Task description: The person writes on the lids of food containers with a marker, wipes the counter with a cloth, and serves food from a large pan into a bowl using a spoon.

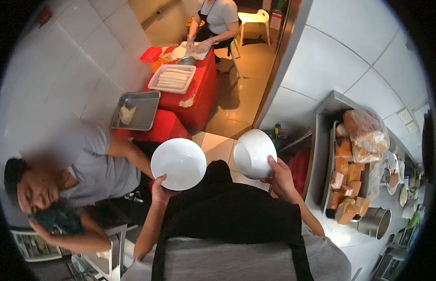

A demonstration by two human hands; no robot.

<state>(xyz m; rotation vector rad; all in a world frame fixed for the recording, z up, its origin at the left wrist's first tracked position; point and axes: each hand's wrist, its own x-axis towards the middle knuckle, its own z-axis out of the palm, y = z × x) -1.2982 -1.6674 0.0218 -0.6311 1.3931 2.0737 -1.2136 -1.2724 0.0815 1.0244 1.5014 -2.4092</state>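
Observation:
Two white bowls are held up in front of my black apron. The left bowl (178,163) faces me with its inside showing bare. My left hand (162,190) grips its lower left rim, thumb over the edge and fingers hidden behind. The right bowl (253,154) is tipped on its side, so its outer wall and foot ring show. My right hand (280,178) holds that one at its lower right side, with the thumb on the wall. A gap separates the bowls.
Left, a person (101,159) sits close by. Ahead, a red chest (199,107) carries a tray of pale rolls (173,78); another person (215,23) works behind it. A metal tray (138,112) stands nearby. Right, a steel counter (321,196) bears browned chunks (351,173) and metal pots (375,222).

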